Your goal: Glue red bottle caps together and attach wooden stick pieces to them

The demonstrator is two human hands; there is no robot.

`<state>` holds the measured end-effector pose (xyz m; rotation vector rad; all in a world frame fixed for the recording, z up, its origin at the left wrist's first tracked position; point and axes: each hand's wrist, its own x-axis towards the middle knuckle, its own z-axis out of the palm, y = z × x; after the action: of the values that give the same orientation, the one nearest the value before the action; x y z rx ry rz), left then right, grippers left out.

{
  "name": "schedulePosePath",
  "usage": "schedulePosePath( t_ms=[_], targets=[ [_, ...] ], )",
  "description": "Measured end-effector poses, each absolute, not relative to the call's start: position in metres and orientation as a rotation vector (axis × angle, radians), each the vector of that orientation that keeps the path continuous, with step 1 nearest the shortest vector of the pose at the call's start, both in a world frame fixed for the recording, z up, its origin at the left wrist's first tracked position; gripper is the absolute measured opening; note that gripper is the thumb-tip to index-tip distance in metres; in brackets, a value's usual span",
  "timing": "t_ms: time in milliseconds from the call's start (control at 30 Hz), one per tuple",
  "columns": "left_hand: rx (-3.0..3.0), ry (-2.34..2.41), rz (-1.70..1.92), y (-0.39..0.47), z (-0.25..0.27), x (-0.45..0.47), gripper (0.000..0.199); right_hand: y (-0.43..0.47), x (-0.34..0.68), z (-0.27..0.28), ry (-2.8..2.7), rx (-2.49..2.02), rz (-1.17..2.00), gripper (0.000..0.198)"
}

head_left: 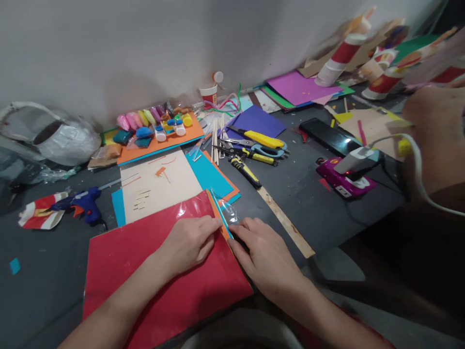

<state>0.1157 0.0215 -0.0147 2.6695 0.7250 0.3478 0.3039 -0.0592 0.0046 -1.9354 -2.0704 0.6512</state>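
Observation:
A glossy red sheet [145, 261] lies in front of me, with narrow bands of orange and blue paper [222, 220] showing along its right edge. My left hand [191, 242] rests on the red sheet, fingers curled and closed, the tips pressing on the orange band. From the right, my right hand [267, 254] grips the same edge, thumb and fingers closed on the layered paper. The undersides of both hands are hidden. Just beyond the fingertips lies a bit of clear plastic [229, 212].
Behind the red sheet is a pale board [160, 182] with small sticks. A blue glue gun [85, 204] lies left. Yellow cutters [247, 172], scissors [269, 150] and a wooden strip [286, 223] lie ahead. A purple power socket [343, 182] and another person's arm [432, 140] are right.

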Motion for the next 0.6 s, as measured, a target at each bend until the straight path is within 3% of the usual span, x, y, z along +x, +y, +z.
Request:
schedulePosePath(
  t_ms=[467,600],
  targets=[
    [2.701,0.714,0.294,0.021,-0.015,0.117,0.023,-0.060,0.308,0.015,-1.801,-1.773,0.986,0.021],
    [2.733,0.679,0.306,0.022,-0.016,0.117,0.032,-0.062,0.308,0.014,-1.679,-1.718,1.106,0.022]
  ],
)
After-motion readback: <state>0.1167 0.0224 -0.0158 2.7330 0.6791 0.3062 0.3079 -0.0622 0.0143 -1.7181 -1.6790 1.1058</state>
